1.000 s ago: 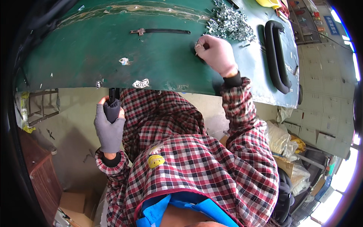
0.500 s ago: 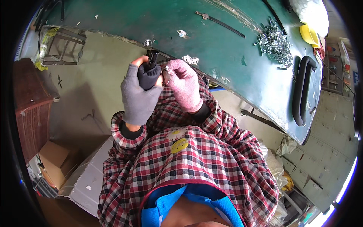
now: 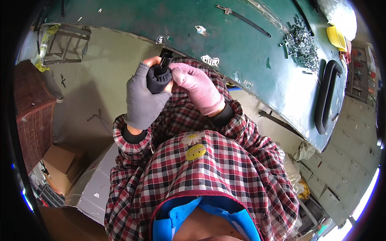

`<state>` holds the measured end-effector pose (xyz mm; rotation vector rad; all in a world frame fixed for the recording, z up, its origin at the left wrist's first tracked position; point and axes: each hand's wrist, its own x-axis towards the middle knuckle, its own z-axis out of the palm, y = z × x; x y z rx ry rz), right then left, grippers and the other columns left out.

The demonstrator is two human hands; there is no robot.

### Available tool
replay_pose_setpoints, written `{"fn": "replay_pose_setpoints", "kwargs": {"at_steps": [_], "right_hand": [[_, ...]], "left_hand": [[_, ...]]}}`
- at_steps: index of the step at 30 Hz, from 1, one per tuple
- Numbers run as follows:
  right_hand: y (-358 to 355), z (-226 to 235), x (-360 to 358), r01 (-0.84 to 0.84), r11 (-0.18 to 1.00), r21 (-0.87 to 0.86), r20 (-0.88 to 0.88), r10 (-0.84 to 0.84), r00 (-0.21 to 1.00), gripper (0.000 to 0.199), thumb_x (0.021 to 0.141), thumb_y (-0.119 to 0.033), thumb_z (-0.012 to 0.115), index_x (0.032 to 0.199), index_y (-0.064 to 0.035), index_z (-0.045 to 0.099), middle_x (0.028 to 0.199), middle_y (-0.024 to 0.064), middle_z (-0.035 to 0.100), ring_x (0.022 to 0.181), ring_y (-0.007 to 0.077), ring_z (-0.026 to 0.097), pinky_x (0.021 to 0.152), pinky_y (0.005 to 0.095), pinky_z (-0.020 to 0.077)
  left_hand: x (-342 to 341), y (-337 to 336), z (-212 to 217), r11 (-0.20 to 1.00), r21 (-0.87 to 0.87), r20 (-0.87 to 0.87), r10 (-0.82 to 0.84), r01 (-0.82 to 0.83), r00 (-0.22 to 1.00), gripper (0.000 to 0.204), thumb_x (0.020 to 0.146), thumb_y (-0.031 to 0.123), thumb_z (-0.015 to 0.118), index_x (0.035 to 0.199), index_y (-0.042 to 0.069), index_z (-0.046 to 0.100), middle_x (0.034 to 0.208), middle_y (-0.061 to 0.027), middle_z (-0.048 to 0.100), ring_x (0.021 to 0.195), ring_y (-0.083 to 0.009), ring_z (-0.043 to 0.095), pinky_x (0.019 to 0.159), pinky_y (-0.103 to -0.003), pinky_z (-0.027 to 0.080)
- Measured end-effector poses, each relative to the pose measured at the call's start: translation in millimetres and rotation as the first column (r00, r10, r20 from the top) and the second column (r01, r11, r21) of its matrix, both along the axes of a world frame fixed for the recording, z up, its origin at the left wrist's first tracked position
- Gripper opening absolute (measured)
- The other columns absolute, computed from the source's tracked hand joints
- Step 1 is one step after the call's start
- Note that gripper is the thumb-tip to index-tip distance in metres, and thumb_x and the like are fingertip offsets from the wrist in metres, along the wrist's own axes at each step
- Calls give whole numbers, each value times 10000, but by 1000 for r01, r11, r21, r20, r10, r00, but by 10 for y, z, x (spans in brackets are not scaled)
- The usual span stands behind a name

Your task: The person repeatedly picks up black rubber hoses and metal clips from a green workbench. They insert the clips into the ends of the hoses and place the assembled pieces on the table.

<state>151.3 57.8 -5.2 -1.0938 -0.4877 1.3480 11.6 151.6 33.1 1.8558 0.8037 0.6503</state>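
My left hand [image 3: 145, 98], in a grey glove with bare fingertips, is wrapped round a black padded tube [image 3: 157, 83]. A glossy black rod-like end [image 3: 165, 61] sticks up out of the soft black cover. My right hand [image 3: 198, 89], in a pink glove, is closed against the cover's right side, thumb bent inward. Its fingertips are partly behind the black piece, and what they pinch is hidden. Both hands are over my checked lap, just off the near edge of the green table [image 3: 241, 52].
On the table lie a flat dark strip [image 3: 250, 24], a pile of small metal clips [image 3: 302, 44], a yellow scoop [image 3: 337, 38] and a bent black padded handle [image 3: 321, 100]. A brown wooden cabinet [image 3: 34, 104] and an open cardboard box [image 3: 58, 164] stand at the left.
My right hand has moved in against the black cover, its wrist swinging right. The small shiny bit at its fingertips is now out of sight. My left hand keeps its hold.
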Motion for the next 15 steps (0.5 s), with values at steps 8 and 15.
{"fn": "replay_pose_setpoints", "kwargs": {"at_steps": [8, 15], "right_hand": [[-70, 43, -151, 53, 982, -181, -350, -115, 930, 470, 984, -390, 683, 1224, 13, 657, 1116, 45, 681, 1027, 144, 645, 940, 312, 522], [-30, 23, -161, 394, 913, 111, -47, -391, 919, 262, 1007, -220, 648, 1079, 30, 682, 1153, 109, 696, 946, 123, 614, 886, 291, 501]], "left_hand": [[-13, -24, -136, 1000, 8, -56, 28, -28, 998, 505, 779, 24, 780, 1249, 23, 595, 1048, -151, 715, 975, -265, 728, 877, -353, 560], [-9, -54, -243, 988, -136, 71, 78, -68, 994, 538, 808, 65, 808, 1299, 20, 593, 1069, -156, 713, 982, -248, 727, 867, -346, 561]]}}
